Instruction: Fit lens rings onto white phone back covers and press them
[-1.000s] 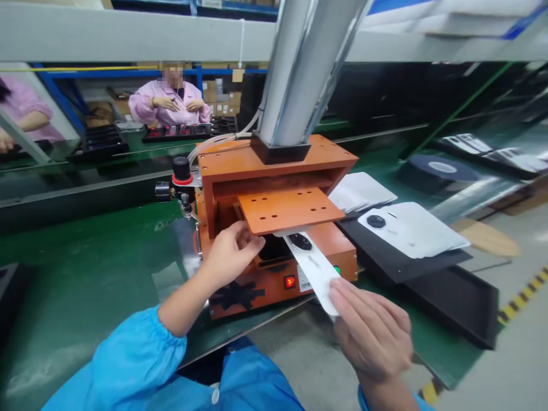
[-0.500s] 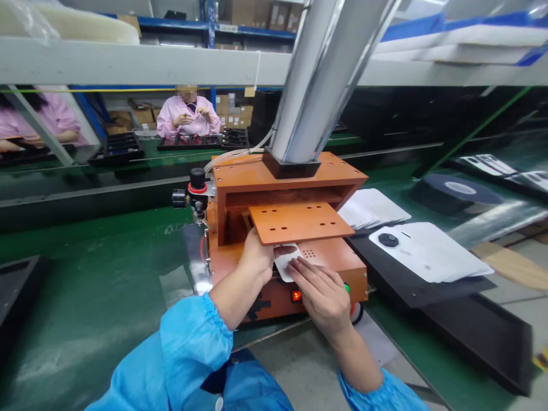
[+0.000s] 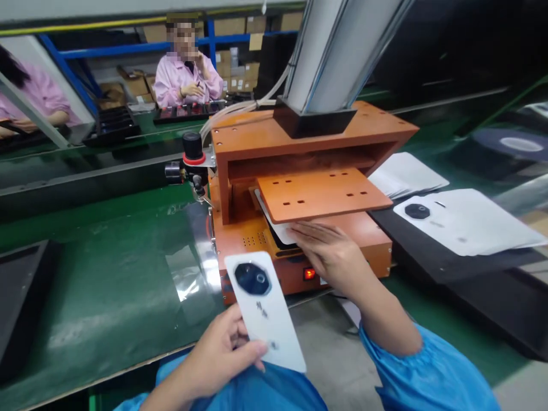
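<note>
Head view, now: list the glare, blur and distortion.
Head view: clear film catches white glare; roll and black tray look smeared near the right edge; lettering on the held panel is too soft to read; the column leans and widens upward, probably lens stretch.

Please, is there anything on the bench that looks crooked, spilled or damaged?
Only a small thing: the nearer stack of white panels, right of the orange machine, looks uneven, with its edges fanned out. I see no spill or damage.
</note>
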Motion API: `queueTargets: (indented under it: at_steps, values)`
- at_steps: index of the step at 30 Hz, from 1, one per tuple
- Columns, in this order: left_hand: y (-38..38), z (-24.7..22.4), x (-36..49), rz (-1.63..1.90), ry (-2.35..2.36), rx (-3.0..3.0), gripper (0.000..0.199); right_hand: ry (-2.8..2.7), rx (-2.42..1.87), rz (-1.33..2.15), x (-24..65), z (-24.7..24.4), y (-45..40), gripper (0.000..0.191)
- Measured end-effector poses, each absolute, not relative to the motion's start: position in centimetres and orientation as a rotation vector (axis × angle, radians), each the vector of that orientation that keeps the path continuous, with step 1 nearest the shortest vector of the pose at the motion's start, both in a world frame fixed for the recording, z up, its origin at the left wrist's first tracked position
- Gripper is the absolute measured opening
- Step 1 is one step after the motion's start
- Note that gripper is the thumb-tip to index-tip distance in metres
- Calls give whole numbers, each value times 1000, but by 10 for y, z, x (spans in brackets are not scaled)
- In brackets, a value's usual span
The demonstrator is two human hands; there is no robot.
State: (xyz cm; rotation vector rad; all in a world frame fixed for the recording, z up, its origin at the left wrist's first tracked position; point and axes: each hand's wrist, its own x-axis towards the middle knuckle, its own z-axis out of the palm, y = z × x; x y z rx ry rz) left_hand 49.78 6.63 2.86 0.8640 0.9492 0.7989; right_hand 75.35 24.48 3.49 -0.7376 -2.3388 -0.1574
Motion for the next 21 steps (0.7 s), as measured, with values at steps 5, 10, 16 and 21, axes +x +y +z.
queueTargets:
  at_steps: [5,10,16,21]
  values:
    - [34,0,486,746,1255,1216,41,-2404,-787,-154,756,40,241,38]
    - [28,-9,483,870,1152,1465,28,-2366,-813,-234,753,52,239,43]
    - [32,-17,484,923,1112,1663,25,-2428,-765,-292,749,50,239,34]
    - [37,-16,485,1017,1071,1813,24,-2423,-828,-163,748,44,233,32]
